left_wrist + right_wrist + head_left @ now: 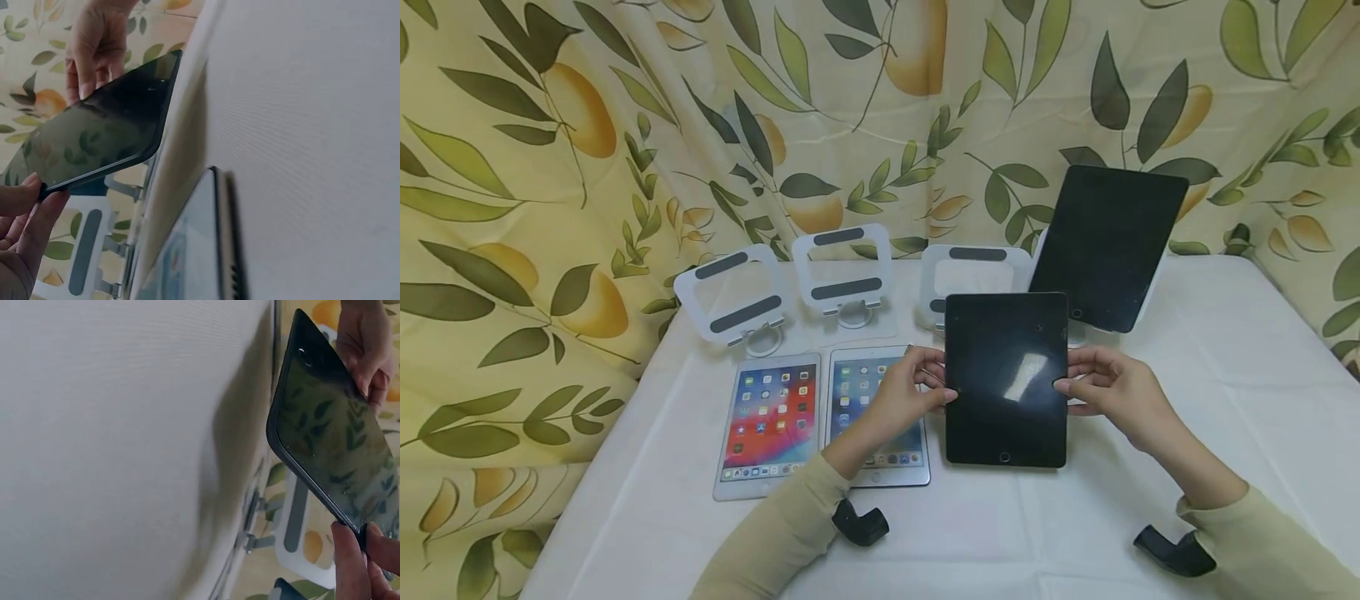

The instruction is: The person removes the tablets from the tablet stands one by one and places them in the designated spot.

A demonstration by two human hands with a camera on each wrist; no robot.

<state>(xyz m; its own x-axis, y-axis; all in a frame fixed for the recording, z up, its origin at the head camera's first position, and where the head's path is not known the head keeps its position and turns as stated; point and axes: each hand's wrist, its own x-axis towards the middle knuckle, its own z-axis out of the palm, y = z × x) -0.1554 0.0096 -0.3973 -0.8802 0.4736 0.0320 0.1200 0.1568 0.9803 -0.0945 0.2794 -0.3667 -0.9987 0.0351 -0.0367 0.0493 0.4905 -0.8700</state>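
Note:
A black tablet (1006,379) with a dark screen is held up over the table, its home button at the lower edge. My left hand (917,383) pinches its left edge, thumb in front and fingers behind. At the opposite edge my right hand (1108,387) grips it the same way. The left wrist view shows the tablet (106,122) tilted, raised off the cloth. In the right wrist view, thumb and fingers of the right hand (369,565) pinch the tablet's edge. Behind it stands a white tablet stand (976,260) with grey pads, partly hidden by the tablet.
Two white stands (730,292) without tablets are at the back left. Another dark tablet (1108,250) leans on a stand at the back right. Two lit tablets lie flat, one with a red-blue screen (767,425), the other (880,467) partly under my left forearm. White cloth (985,542) covers the table.

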